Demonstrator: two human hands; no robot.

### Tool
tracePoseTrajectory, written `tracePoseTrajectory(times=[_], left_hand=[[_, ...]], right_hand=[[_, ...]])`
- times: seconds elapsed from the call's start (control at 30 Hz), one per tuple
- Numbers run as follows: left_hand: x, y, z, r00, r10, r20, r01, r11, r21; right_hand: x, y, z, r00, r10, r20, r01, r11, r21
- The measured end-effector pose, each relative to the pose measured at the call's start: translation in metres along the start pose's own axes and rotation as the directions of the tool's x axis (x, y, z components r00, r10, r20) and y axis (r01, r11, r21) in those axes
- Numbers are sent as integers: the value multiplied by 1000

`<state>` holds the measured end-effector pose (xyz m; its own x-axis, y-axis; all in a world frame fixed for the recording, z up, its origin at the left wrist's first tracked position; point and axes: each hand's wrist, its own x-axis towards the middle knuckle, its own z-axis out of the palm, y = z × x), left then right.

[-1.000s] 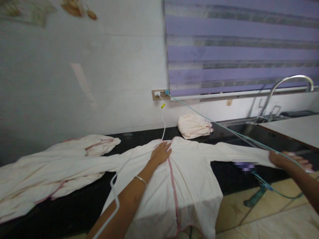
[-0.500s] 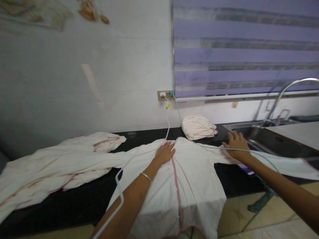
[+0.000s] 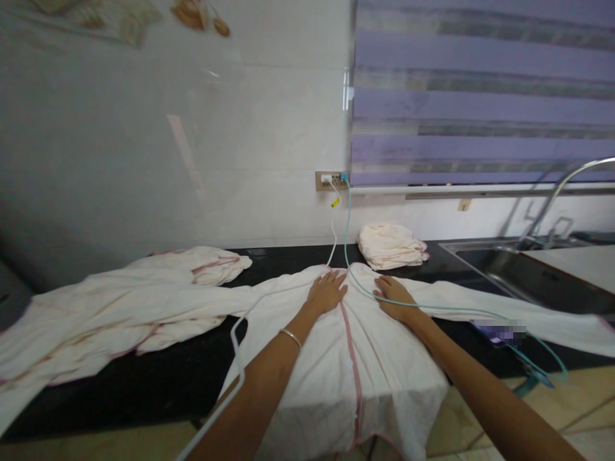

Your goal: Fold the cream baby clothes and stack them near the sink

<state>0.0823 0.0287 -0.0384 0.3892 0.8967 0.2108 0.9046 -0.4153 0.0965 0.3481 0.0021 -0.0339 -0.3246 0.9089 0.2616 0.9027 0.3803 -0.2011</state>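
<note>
A white long-sleeved shirt [image 3: 398,371] with pink trim down its front lies spread on the black countertop [image 3: 158,390], its lower part hanging over the front edge. My left hand [image 3: 327,291] rests flat near the collar, fingers stretched out, with a bracelet on the wrist. On the other side of the collar, my right hand [image 3: 394,298] lies on the shirt's shoulder, fingers extended. A green cable [image 3: 461,308] passes over the right hand. A white cable [image 3: 235,339] runs across the left side of the shirt and along the left forearm.
A loose heap of white garments [image 3: 110,301] lies at left. Behind the shirt sits a folded white bundle [image 3: 390,246]. At right are a steel sink [image 3: 533,275] with a faucet and a phone [image 3: 494,331] by the sleeve. Both cables reach a wall outlet [image 3: 331,182].
My right hand has moved left from the sleeve to the shirt's shoulder. My left hand stays near the collar. The phone shows more fully, and the view has shifted slightly.
</note>
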Motion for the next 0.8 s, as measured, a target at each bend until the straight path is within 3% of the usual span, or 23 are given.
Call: tracePoseTrajectory(times=[0.23,0.4,0.53,0.67,0.8], left_hand=[[-4,-19,-13,983,171,60,-165,981,-100],[-25,-19,-34,974,216,-69,-220,974,-52],[-75,-7,-50,977,160,-142,-155,987,46],[-124,-12,-48,998,-54,12,53,996,66],[-145,-26,-43,998,-59,6,59,996,59]], right_hand=[[-2,-3,10,984,171,51,-162,977,-139],[-4,-6,10,982,166,-93,-176,977,-117],[-5,-3,5,969,-26,-244,16,999,-43],[-2,1,7,984,-53,-173,55,998,4],[0,2,11,991,-35,-128,26,997,-67]])
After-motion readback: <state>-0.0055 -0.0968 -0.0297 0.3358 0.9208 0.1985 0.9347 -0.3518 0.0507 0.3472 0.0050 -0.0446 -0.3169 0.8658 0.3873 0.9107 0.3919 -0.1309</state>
